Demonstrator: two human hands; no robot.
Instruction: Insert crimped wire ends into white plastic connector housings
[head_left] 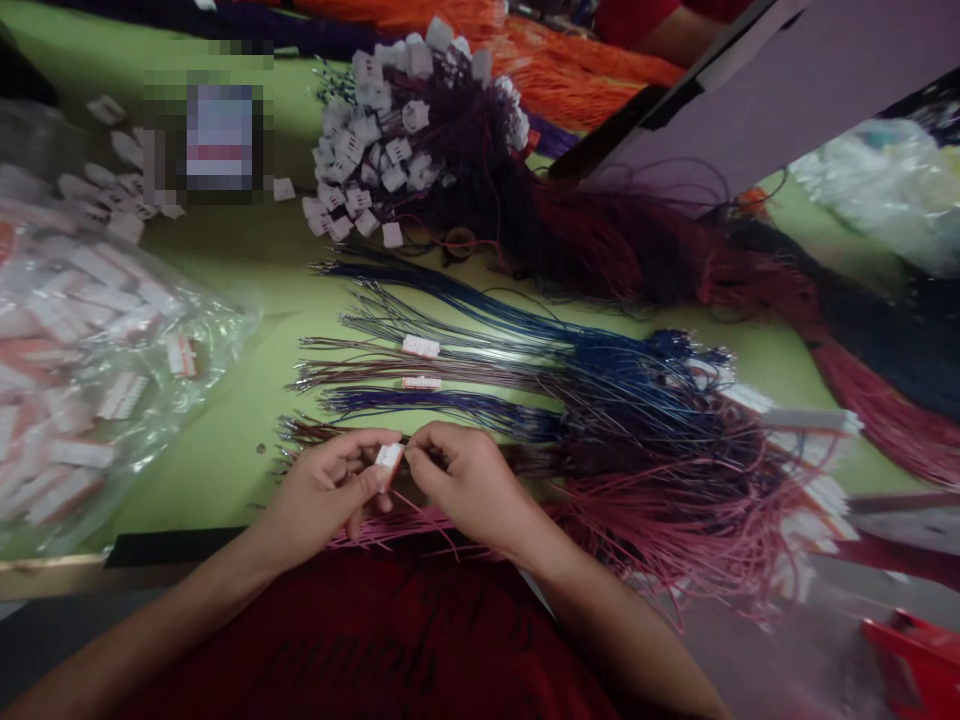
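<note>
A: Can you read any words or numbers here?
B: No, none. One patch (219,135) on the worktop (225,470) is blurred out. The white plugs (375,150) and the bag (97,380) show no letters I can read.

One head-worn camera looks forward and steeply down, close over the green table (225,470).

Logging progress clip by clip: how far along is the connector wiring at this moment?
Done: a heap of wired connectors lies at the far side of the table. In hand: the left hand and right hand pinch one white connector between their fingers, above pink wires. Left: rows of loose wires with two connectors lying on them, and a bag of connectors at the left.
</note>
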